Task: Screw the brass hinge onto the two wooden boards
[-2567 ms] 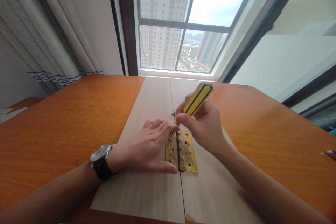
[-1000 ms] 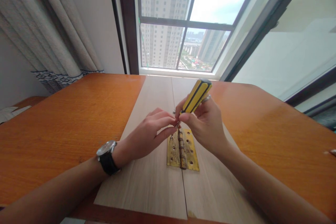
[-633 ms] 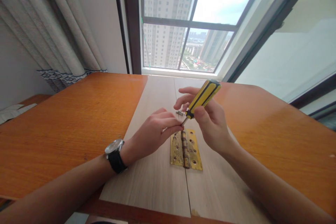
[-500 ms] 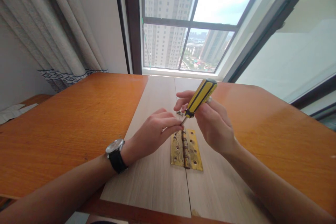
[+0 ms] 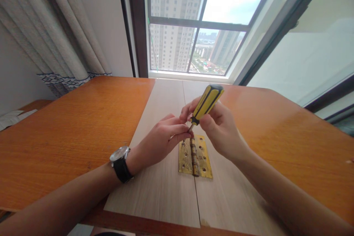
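Note:
A brass-coloured butt hinge (image 5: pixel 194 157), worn and with holes in both leaves, lies open across the seam of two pale boards (image 5: pixel 157 188). My right hand (image 5: pixel 221 129) is closed around a yellow-and-black screwdriver (image 5: pixel 206 105), tilted with its butt up and to the right. The thumb presses the handle's near side. My left hand (image 5: pixel 163 138), with a watch on the wrist, pinches the lower shaft between thumb and forefinger above the hinge's far end. Those fingertips hide the screwdriver's tip and whatever it touches. A small screw (image 5: pixel 183 142) seems to stand in the left leaf.
The boards lie on a brown wooden table (image 5: pixel 91 125). A window (image 5: pixel 193 25) is beyond the table's far edge. Grey curtains (image 5: pixel 47 25) hang at the left, with some pale papers (image 5: pixel 16 118) below them.
The screwdriver has shifted slightly left and its handle has turned. My right fingers have curled in closer round it, with the thumb now on the handle. My left hand stays nearly still.

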Available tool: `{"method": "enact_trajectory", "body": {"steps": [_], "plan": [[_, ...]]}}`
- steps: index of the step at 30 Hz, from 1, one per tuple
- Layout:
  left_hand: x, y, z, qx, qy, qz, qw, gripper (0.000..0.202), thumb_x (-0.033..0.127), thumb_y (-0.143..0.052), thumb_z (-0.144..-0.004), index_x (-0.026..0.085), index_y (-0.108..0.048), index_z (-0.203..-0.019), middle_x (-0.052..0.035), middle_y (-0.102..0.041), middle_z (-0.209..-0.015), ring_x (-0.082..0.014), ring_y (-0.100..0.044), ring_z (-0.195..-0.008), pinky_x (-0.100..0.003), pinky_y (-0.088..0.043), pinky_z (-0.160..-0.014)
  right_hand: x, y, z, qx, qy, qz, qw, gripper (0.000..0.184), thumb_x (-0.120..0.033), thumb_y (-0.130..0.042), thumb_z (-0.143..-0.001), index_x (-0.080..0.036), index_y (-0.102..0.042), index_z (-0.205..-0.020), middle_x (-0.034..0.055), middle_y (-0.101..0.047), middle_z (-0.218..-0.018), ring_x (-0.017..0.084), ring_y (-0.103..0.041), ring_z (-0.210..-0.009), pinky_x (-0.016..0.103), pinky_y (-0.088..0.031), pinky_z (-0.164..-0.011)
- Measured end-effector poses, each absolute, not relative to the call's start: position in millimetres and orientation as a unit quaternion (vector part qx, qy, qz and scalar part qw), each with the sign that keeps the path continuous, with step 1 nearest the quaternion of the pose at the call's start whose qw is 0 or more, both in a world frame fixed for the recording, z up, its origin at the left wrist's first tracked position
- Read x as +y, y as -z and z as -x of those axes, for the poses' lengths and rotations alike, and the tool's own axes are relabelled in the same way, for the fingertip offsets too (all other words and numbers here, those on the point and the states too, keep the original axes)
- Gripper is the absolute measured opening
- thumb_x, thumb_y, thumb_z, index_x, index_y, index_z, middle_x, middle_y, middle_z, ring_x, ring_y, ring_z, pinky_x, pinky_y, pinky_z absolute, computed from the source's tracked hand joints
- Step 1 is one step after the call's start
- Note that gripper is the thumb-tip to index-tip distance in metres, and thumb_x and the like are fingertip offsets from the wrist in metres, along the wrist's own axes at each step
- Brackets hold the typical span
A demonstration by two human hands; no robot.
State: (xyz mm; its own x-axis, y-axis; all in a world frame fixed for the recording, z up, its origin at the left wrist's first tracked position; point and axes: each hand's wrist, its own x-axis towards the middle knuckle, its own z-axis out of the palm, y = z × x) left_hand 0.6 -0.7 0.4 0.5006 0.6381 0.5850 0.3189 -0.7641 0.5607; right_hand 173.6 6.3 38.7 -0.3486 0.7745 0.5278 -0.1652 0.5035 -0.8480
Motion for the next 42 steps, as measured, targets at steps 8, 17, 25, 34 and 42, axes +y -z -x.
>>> {"method": "enact_trajectory", "body": {"steps": [8,17,25,34,42], "plan": [[-1.4,-2.0,0.6,0.301,-0.399,-0.841,0.208,0.019,0.022,-0.057,-0.101,0.017,-0.07,-0.088,-0.0072,-0.068,-0.105,-0.0203,-0.062,-0.103,-0.035,-0.052,-0.093,7.1,-36.2,-178.9,-0.678,-0.478,0.221,0.512,0.029,-0.048,-0.06,-0.098,-0.024,-0.074,-0.105,0.0027,-0.072,-0.092,0.018,-0.067,-0.087,0.032,-0.055,-0.078],[-0.5,-1.7,0.6,0.282,-0.424,-0.838,0.197,0.007,0.016,-0.063,-0.096,0.017,-0.065,-0.09,-0.0037,-0.069,-0.095,-0.0176,-0.064,-0.095,-0.031,-0.052,-0.091,8.1,-40.0,-170.7,-0.652,-0.497,0.224,0.527,0.035,-0.049,-0.08,-0.081,-0.02,-0.061,-0.082,-0.0003,-0.068,-0.077,0.013,-0.062,-0.061,0.026,-0.052,-0.054],[-0.9,-0.3,-0.5,0.286,-0.428,-0.828,0.223,0.012,0.013,-0.06,-0.097,0.016,-0.068,-0.088,-0.0029,-0.07,-0.097,-0.0148,-0.066,-0.091,-0.026,-0.052,-0.083,3.8,-36.7,-177.2,-0.668,-0.517,0.204,0.494,0.036,-0.048,-0.053,-0.101,-0.021,-0.07,-0.117,0.0032,-0.068,-0.092,0.016,-0.062,-0.082,0.03,-0.052,-0.072],[-1.9,-0.3,0.5,0.282,-0.439,-0.836,0.171,0.003,0.014,-0.065,-0.093,0.016,-0.065,-0.094,-0.0035,-0.068,-0.097,-0.0152,-0.063,-0.089,-0.027,-0.053,-0.086,6.0,-40.0,-171.1,-0.65,-0.51,0.219,0.518,0.031,-0.047,-0.079,-0.084,-0.019,-0.066,-0.088,0.0,-0.07,-0.082,0.011,-0.064,-0.064,0.024,-0.053,-0.056],[-0.6,1.0,0.4,0.279,-0.446,-0.825,0.207,0.009,0.015,-0.064,-0.096,0.017,-0.067,-0.087,-0.003,-0.07,-0.094,-0.0153,-0.066,-0.092,-0.026,-0.051,-0.085,7.9,-35.2,-176.7,-0.666,-0.496,0.202,0.519,0.028,-0.047,-0.069,-0.093,-0.023,-0.073,-0.106,0.0011,-0.069,-0.093,0.014,-0.066,-0.082,0.026,-0.054,-0.071]]}}
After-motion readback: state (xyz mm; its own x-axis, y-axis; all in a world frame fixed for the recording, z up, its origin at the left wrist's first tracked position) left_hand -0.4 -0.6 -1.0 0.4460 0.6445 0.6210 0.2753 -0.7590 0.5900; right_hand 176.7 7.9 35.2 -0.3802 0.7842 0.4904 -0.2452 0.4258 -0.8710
